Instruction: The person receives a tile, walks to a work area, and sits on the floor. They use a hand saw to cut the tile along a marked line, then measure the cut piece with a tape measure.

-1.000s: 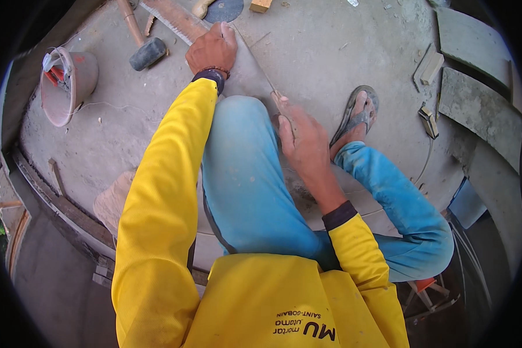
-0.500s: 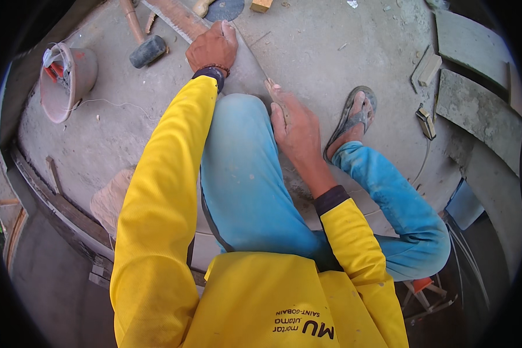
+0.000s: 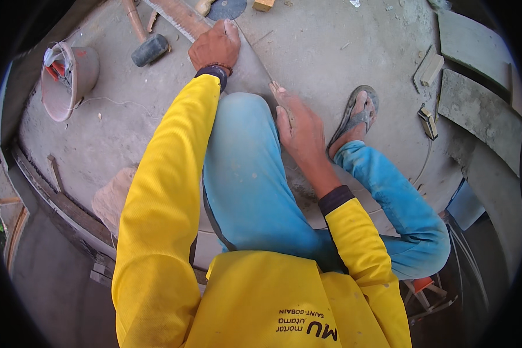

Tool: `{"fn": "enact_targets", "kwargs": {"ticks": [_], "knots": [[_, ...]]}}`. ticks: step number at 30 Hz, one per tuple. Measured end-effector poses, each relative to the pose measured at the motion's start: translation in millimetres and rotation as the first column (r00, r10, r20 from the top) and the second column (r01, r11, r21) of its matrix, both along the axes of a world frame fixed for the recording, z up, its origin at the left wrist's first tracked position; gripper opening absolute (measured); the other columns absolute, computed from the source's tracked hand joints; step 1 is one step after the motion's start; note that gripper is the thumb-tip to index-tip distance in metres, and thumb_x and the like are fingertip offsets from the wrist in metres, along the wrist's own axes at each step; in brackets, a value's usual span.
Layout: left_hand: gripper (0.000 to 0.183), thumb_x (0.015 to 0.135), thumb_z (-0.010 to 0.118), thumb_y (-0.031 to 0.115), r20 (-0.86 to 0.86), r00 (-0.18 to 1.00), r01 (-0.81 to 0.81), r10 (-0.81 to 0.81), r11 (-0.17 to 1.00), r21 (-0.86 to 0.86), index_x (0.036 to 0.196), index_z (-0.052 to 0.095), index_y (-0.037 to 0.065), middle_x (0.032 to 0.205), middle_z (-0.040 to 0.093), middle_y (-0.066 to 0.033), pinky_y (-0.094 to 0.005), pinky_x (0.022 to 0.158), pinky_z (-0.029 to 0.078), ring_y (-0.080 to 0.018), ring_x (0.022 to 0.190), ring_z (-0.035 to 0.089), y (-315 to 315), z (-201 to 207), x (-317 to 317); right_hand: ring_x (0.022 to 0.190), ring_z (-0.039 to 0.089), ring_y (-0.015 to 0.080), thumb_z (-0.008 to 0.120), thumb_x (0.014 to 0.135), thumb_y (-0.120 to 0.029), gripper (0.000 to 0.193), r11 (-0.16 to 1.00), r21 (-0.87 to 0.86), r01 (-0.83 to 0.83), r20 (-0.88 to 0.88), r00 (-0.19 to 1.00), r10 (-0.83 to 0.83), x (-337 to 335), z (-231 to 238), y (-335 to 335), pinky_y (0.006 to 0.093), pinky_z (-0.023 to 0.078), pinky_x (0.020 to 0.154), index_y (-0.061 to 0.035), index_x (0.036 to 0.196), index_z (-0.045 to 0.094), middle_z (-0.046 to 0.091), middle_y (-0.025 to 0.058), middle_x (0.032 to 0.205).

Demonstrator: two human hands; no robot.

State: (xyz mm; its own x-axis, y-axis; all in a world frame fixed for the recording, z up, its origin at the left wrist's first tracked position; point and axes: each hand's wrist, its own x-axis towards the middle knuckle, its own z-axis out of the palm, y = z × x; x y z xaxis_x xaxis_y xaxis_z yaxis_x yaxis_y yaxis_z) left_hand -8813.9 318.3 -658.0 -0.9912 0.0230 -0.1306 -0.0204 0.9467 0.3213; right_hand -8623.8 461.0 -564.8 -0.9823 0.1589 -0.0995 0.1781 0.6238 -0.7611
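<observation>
Left hand (image 3: 214,45): fingers bent, resting on long flat board (image 3: 182,17), upper middle; underside hidden, cannot tell whether it grips. Right hand (image 3: 301,124): closed round handle of thin tool (image 3: 275,90), beside bent knee (image 3: 243,110), shaft running toward left hand. Mallet (image 3: 150,50), bucket (image 3: 88,66) on floor (image 3: 313,55), left.

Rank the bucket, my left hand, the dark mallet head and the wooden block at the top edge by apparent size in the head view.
Largest to smallest:
1. Bucket
2. Left hand
3. Mallet head
4. Wooden block, partly cropped
</observation>
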Motion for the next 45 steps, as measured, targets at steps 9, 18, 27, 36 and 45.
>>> {"fn": "enact_targets", "kwargs": {"ticks": [9,18,27,36,45], "knots": [[0.044,0.104,0.042,0.046,-0.008,1.000,-0.005,0.005,1.000,-0.029,0.105,0.074,0.017,0.090,0.076,-0.0198,-0.0527,0.080,0.056,-0.0417,0.087,0.072,-7.0,-1.6,0.4,0.095,0.071,0.0411,0.067,0.094,-0.006,0.035,0.999,0.037,-0.010,0.136,0.991,0.005,21.7,20.5,3.6,0.0433,0.057,0.082,-0.0019,0.129,0.066,0.071,0.0229,0.109],[0.043,0.104,0.043,0.045,0.003,1.000,-0.025,0.025,1.000,-0.020,0.103,0.074,0.016,0.090,0.076,-0.0194,-0.0535,0.081,0.056,-0.0416,0.088,0.073,-7.6,1.0,1.0,0.090,0.071,0.0403,0.066,0.095,-0.006,0.034,1.000,0.019,0.018,0.075,0.997,-0.019,75.8,28.5,10.5,0.0442,0.056,0.080,-0.0021,0.129,0.067,0.071,0.0224,0.103],[0.044,0.104,0.039,0.050,0.079,0.997,-0.018,0.018,1.000,-0.001,0.112,0.072,0.022,0.097,0.075,-0.0214,-0.0539,0.084,0.055,-0.0442,0.094,0.071,-7.1,0.4,0.2,0.088,0.069,0.0407,0.066,0.096,-0.008,0.035,0.998,0.061,-0.010,0.029,1.000,0.008,37.7,0.9,3.9,0.0433,0.056,0.077,-0.0030,0.130,0.066,0.070,0.0216,0.099],[0.044,0.104,0.040,0.048,0.056,0.998,-0.021,0.021,1.000,-0.003,0.110,0.073,0.020,0.095,0.075,-0.0207,-0.0534,0.083,0.055,-0.0432,0.092,0.072,-0.1,1.1,0.8,0.086,0.070,0.0414,0.065,0.096,-0.007,0.036,1.000,0.015,0.000,0.071,0.998,-0.001,-3.1,8.8,2.7,0.0437,0.056,0.076,-0.0006,0.131,0.065,0.071,0.0217,0.099],[0.043,0.103,0.042,0.046,0.023,1.000,-0.015,0.016,0.997,-0.074,0.106,0.074,0.016,0.093,0.076,-0.0202,-0.0525,0.082,0.055,-0.0420,0.090,0.072,-6.4,1.9,1.4,0.090,0.068,0.0456,0.063,0.097,-0.009,0.029,0.999,-0.026,0.032,0.097,0.995,-0.029,52.0,42.5,6.9,0.0460,0.056,0.077,-0.0011,0.125,0.066,0.071,0.0265,0.101]]}}
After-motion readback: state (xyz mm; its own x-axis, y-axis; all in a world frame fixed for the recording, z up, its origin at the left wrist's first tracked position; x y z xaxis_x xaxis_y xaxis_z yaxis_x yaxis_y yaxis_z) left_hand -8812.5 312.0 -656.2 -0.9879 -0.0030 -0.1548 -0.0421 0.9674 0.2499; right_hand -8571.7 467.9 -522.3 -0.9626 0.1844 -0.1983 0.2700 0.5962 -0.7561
